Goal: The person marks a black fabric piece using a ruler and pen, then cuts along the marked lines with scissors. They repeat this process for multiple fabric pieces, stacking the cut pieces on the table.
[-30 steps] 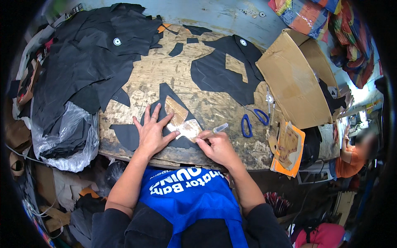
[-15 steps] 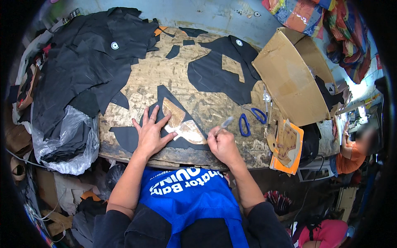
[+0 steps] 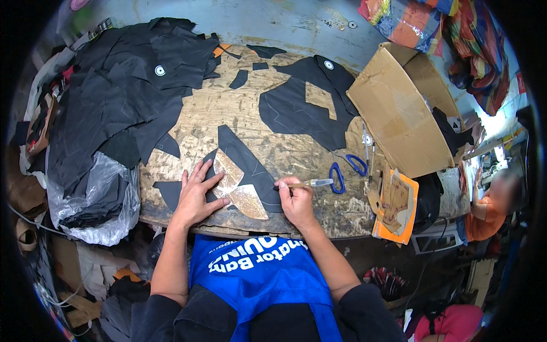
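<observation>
A black piece of sheet material [image 3: 235, 142], thin pale lines drawn on it, lies at the front of the wooden table. On top rests a tan and white pattern template [image 3: 249, 199] with two lobes and a narrow waist. My left hand [image 3: 199, 192] lies over the template's left side, fingers spread, and holds nothing. A clear-barrelled pen [image 3: 315, 183] is pinched in my right hand [image 3: 296, 200], just right of the template. The fingers hide the pen's near end. Another black piece [image 3: 167, 192] is partly under my left hand.
Blue-handled scissors [image 3: 337, 178] and pens lie to the right, beside brown templates on an orange sheet [image 3: 408, 228]. A cardboard box [image 3: 399, 108] stands behind them. Black material [image 3: 125, 85] is heaped at left, above a plastic bag [image 3: 114, 211]. Another person [image 3: 485, 215] sits far right.
The template has shifted down and left and turned on the black piece, exposing a drawn line. My left hand moved with it. My right hand moved slightly left, and the pen now lies flatter.
</observation>
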A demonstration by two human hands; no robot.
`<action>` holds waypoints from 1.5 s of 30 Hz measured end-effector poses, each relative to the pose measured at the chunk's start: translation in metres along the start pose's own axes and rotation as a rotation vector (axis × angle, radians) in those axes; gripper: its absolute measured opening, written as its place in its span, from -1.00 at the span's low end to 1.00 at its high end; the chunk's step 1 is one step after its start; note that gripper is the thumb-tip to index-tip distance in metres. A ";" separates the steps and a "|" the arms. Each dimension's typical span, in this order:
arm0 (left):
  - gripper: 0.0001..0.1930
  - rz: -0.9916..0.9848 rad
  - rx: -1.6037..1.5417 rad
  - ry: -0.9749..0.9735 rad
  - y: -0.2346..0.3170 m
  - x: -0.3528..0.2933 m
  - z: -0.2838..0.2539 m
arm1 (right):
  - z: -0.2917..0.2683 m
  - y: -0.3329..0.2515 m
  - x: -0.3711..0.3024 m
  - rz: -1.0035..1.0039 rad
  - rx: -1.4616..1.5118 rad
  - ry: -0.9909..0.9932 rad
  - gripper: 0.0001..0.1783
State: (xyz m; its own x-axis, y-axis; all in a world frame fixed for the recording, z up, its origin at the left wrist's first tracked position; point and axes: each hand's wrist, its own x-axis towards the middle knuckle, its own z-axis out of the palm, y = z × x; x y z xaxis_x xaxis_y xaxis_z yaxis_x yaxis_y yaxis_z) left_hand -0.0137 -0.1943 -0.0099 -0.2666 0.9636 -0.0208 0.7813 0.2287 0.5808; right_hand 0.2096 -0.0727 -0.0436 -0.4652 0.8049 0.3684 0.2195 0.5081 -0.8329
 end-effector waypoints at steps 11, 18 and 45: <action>-0.32 -0.005 -0.005 0.013 0.001 -0.001 0.000 | -0.001 -0.002 0.001 -0.018 0.005 0.074 -0.85; -0.34 -0.005 -0.015 0.024 0.001 0.000 0.001 | -0.009 0.001 0.002 0.138 0.185 0.081 -0.76; -0.32 -0.279 0.301 0.076 0.039 0.011 0.020 | -0.035 -0.014 0.005 0.296 -0.207 0.066 -0.55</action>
State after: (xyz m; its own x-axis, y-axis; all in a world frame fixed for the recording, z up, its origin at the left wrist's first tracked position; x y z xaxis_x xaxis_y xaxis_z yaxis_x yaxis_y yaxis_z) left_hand 0.0249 -0.1718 -0.0037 -0.5235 0.8485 -0.0772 0.8002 0.5208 0.2975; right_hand 0.2336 -0.0649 -0.0156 -0.3010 0.9408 0.1556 0.5086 0.2965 -0.8084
